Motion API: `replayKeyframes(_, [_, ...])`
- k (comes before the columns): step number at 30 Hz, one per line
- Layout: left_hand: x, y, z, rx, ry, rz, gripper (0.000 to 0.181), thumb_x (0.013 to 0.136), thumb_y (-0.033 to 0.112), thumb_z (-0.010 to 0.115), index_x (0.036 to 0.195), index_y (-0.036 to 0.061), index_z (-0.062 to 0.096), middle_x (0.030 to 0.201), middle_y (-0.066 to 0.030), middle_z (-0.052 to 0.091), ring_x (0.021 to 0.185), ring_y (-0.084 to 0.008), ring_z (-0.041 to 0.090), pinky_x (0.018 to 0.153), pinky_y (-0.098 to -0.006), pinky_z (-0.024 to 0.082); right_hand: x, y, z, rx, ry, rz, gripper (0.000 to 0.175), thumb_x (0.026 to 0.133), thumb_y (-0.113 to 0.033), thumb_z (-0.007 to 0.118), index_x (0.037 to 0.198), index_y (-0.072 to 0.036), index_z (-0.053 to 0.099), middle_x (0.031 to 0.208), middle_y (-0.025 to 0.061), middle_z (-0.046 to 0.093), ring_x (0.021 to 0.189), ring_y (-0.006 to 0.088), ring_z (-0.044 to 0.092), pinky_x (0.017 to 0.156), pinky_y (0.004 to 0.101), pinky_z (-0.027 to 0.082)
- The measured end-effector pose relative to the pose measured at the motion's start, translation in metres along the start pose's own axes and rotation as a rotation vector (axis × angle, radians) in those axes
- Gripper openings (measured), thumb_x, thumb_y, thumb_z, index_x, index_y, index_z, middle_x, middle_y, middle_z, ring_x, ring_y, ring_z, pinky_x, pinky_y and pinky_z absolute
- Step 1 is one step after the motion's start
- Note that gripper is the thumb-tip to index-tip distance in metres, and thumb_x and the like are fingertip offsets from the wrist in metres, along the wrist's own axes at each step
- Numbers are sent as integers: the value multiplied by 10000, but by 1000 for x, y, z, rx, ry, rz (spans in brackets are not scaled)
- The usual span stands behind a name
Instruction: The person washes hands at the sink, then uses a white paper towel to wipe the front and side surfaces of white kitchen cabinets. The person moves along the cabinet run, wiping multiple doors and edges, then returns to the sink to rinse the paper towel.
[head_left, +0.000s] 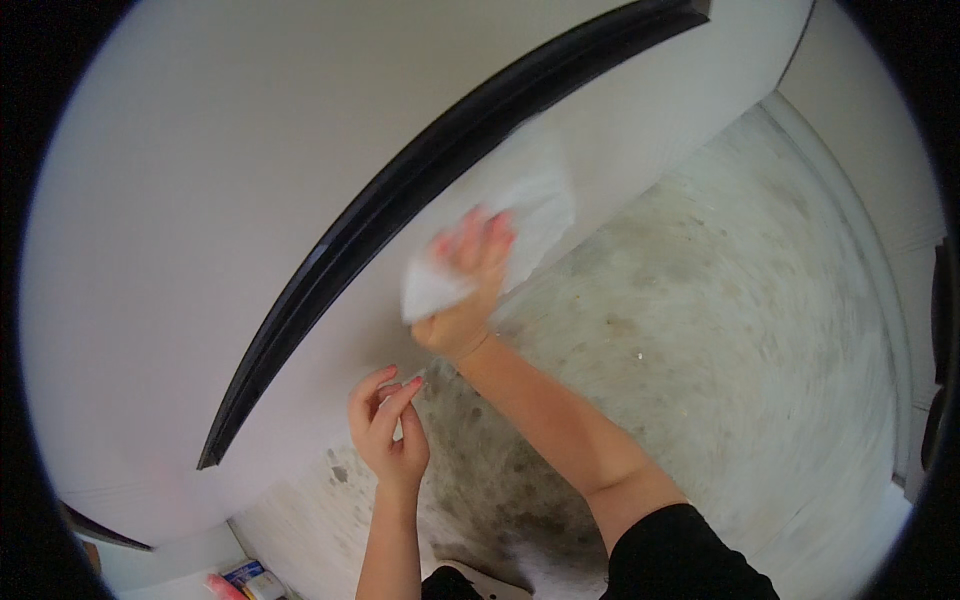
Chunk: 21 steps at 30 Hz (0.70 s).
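Observation:
A white cloth or paper wipe lies against a pale wall panel, just below a long black rail fixed to the panel. My right hand is on the wipe, blurred, with its fingers spread over the sheet and part of it around the palm. Lower and to the left, my left hand is raised near the panel, its fingers curled. A small clear or pale scrap seems to be at its fingertips, too faint to make out.
Below is a stained, pale grey floor with dark patches. A skirting strip runs along the right wall. Packaged items lie at the lower left. The tip of a shoe shows at the bottom.

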<state>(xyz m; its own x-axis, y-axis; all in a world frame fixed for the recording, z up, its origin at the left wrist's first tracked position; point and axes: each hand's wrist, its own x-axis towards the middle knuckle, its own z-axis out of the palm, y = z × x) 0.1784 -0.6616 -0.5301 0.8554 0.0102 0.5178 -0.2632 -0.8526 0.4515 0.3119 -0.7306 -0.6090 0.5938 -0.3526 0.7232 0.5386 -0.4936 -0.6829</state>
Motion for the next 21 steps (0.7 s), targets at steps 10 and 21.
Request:
replayKeyframes(10, [-25, -36, -25, -46, -52, -8, 376, 669, -124, 511, 938, 79, 676, 1041, -121, 567, 847, -235, 578, 689, -297, 476, 9, 15, -12, 97, -192, -397, 265, 827, -442, 563, 1035, -296, 638, 1261, -2, 513, 1203, 323, 405, 1054, 546, 183])
replayKeyframes(21, [-37, -106, -127, 215, 191, 276, 230, 554, -107, 523, 682, 72, 590, 756, -72, 502, 678, -213, 515, 553, -284, 405, -23, -62, 24, -47, -58, -549, 528, 853, -535, 448, 1337, -329, 402, 1442, 0, 305, 1280, 305, 328, 1028, 526, 213])
